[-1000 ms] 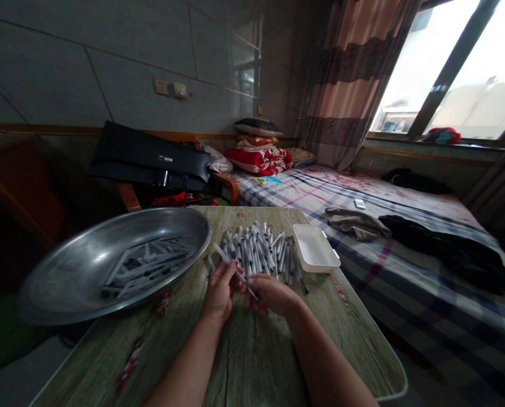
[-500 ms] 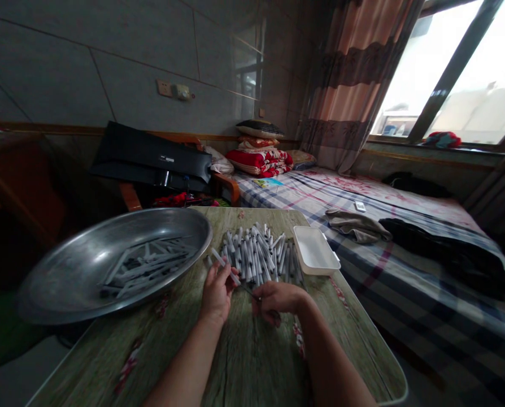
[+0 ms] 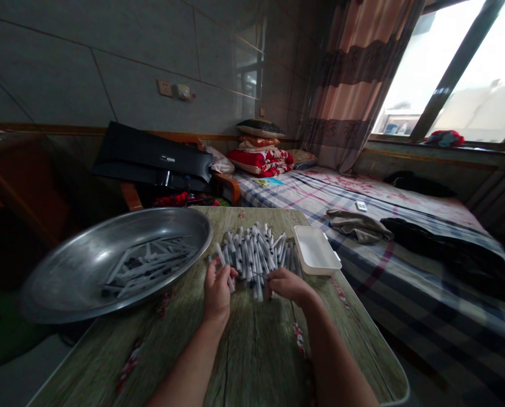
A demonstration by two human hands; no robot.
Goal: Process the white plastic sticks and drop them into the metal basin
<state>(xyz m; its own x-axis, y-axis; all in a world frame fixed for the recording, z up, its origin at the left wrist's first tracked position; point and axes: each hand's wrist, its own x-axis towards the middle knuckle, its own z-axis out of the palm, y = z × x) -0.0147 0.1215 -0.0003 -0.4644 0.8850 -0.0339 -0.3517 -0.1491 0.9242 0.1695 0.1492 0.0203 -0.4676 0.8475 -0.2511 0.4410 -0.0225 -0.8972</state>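
Observation:
My left hand is closed around a pale pen-like tube, which slants up past the fingertips. At the near edge of a pile of similar white tubes with dark ends is my right hand, its fingers pinched together. A thin dark stick-like piece juts left from those fingers over the tubes; its kind is too small to tell. To the left, a wide metal basin holds many more tubes. A white plastic box stands right of the pile, its open top facing up.
Everything stands on a wood-patterned table with rounded corners. A bed with a checked sheet adjoins its right side, bearing dark clothes and folded bedding. A large black panel leans on a wooden chair behind the basin.
My right hand has moved up and right, away from the tube in my left hand, to the pile's near edge. My left hand has tipped its tube more upright.

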